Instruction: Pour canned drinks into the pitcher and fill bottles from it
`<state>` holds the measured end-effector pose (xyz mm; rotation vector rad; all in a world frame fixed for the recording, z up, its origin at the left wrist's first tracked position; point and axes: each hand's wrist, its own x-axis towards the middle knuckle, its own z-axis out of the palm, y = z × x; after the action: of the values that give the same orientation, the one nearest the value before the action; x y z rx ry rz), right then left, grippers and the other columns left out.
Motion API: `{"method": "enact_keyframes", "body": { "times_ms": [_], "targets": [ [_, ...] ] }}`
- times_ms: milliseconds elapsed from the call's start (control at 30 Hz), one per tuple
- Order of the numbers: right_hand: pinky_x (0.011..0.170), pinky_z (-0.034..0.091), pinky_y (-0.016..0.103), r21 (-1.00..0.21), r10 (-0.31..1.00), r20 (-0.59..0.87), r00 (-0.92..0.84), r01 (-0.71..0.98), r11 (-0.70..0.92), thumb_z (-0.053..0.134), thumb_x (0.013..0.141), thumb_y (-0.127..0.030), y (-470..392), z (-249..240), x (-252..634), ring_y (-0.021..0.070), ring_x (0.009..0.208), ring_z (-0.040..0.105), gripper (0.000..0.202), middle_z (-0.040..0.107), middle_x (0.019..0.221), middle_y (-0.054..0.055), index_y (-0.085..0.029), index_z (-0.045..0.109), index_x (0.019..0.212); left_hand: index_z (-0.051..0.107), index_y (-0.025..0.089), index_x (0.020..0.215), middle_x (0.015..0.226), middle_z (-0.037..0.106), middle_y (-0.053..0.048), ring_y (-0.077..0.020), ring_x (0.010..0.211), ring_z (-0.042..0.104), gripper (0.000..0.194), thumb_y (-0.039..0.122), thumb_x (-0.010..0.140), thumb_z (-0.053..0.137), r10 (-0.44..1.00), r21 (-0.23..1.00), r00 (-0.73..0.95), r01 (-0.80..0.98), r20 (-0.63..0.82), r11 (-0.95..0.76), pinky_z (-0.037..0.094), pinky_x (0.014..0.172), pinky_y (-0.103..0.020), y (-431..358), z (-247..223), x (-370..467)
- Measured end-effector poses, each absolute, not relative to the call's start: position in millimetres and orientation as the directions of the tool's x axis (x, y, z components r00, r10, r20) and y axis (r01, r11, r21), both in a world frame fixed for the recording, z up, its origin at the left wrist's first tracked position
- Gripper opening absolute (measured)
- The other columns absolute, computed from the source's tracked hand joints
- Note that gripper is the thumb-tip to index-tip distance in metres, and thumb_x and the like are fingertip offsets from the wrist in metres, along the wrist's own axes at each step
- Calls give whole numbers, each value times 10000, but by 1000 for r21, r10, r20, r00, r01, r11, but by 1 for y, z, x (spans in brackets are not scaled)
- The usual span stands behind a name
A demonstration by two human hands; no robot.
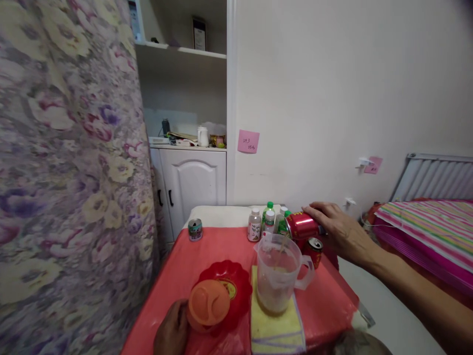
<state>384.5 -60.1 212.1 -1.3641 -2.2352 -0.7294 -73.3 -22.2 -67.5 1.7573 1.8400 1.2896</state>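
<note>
The right hand (334,224) is closed around a red can (301,225), tipped nearly on its side above a clear plastic jug (273,286); a thin stream of brownish liquid runs from the can into the jug, which has a little liquid at its bottom; the jug stands upright on a folded yellow towel (275,334) with purple lines, its handle pointing to the right; the left hand (172,328) has its fingers bent against the left side of an orange bowl (209,302) with a curved divider, though I cannot tell whether it grips the bowl or only steadies it; the bowl is at the near left part of a red plate (242,276) with a scalloped rim and covers some of it, just left of the towel; all this is on a counter (166,291) with a red cover; another red can (314,255) stands upright just behind the jug's handle, below the tilted one; a group of small bottles (254,227), some with green caps and some with white, stands close together behind the jug; a short green can (195,230) stands well apart from them at the far left of the counter; beyond are a flowered curtain (74,148) on the left, a white cupboard (195,172) with shelves above it, a pink note (249,141) on the wall and a striped cloth (432,217) on the right
</note>
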Motion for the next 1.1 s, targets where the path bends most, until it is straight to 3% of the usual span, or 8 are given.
{"method": "enact_keyframes", "body": {
  "times_ms": [333, 867, 1100],
  "targets": [
    [931, 559, 476, 275, 669, 559, -490, 871, 408, 476, 853, -16, -55, 215, 383, 304, 1127, 565, 542, 592, 1264, 170, -193, 499, 1365, 672, 252, 899, 946, 803, -58, -247, 872, 757, 248, 388, 829, 476, 912, 751, -209, 644, 352, -142, 591, 772, -318, -22, -66, -73],
    [942, 547, 460, 358, 697, 463, -548, 835, 419, 486, 871, 10, -49, 222, 379, 305, 1150, 539, 554, 568, 1295, 164, -188, 490, 1388, 679, 251, 909, 955, 806, -50, -241, 891, 757, 263, 385, 842, 464, 917, 742, -211, 659, 340, -123, 588, 793, -309, -24, -62, -72],
    [956, 530, 457, 407, 670, 408, -620, 781, 475, 542, 884, -50, -46, 226, 369, 316, 1174, 530, 536, 561, 1308, 168, -195, 481, 1396, 683, 252, 905, 959, 809, -50, -241, 893, 757, 256, 378, 829, 473, 917, 740, -205, 661, 342, -128, 588, 798, -313, -23, -61, -72]
  ]
}}
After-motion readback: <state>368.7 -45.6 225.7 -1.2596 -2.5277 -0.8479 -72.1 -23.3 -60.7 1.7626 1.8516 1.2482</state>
